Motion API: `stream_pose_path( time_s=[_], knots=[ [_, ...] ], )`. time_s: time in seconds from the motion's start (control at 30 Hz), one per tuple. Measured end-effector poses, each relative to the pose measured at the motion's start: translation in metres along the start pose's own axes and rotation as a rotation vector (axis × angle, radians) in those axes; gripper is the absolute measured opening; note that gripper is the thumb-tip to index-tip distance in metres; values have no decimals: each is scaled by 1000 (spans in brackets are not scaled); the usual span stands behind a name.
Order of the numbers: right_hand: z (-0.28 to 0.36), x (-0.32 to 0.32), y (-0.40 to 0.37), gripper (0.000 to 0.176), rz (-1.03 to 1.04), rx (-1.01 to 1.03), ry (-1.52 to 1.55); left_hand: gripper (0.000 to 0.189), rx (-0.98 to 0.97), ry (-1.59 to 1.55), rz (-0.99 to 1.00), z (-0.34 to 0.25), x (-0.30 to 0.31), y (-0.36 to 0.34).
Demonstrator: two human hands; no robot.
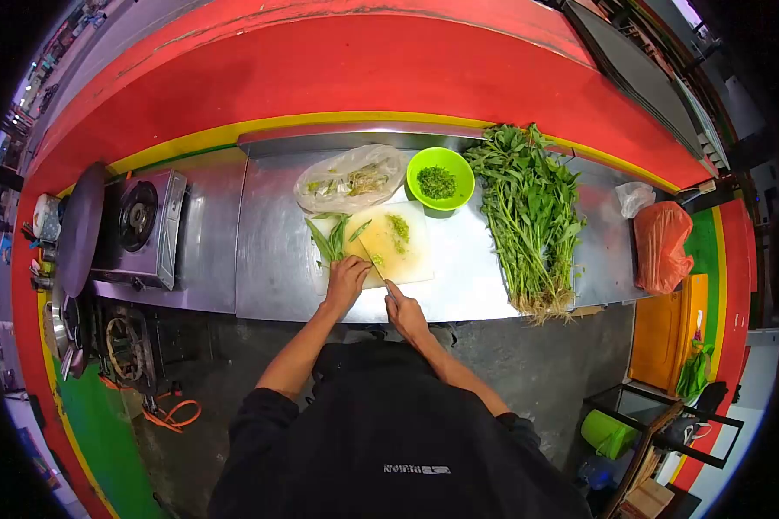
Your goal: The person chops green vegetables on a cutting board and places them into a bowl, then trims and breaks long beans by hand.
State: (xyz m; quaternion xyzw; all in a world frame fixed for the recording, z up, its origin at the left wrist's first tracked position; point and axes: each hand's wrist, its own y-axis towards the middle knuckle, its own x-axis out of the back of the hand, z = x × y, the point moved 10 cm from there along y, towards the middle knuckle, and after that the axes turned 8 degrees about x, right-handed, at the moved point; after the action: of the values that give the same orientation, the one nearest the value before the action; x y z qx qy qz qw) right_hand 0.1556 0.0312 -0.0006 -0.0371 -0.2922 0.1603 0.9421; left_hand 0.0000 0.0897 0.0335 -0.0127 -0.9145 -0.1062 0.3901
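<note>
A pale cutting board (411, 259) lies on the steel counter. My left hand (347, 278) presses a small bunch of green stalks (331, 238) down on the board's left side. My right hand (403, 310) grips a knife (374, 262) whose blade angles up across the board toward the stalks. A little heap of chopped greens (398, 230) sits on the board's far part. Behind the board, a lime-green bowl (451, 164) holds more chopped greens.
A big pile of leafy green stalks (532, 216) lies right of the board. A clear plastic bag with scraps (351, 179) sits behind the board. A gas stove (141, 227) stands at the left, an orange bag (662, 246) at the far right.
</note>
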Motion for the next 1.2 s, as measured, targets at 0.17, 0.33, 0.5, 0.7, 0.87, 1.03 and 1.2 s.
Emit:
stream_pose_path(
  time_s=[0.17,0.33,0.5,0.7,0.87,1.03,1.2],
  knots=[
    [2,0,7,45,-17,29,-52,14,12,4,0,-2,4,-1],
    [6,3,4,45,-60,81,9,13,-28,33,-51,-10,10,-1],
    [2,3,-1,45,-30,40,28,12,9,-4,-32,-6,6,4],
    [1,0,4,44,-7,17,-29,10,18,10,12,3,-1,3],
    [5,0,13,44,-30,43,-57,9,-43,32,-52,-9,9,3],
    [7,5,5,45,-10,16,30,11,5,27,-26,-3,5,7],
    [0,4,-2,45,-30,43,-19,11,31,17,-10,-4,6,10]
  ],
)
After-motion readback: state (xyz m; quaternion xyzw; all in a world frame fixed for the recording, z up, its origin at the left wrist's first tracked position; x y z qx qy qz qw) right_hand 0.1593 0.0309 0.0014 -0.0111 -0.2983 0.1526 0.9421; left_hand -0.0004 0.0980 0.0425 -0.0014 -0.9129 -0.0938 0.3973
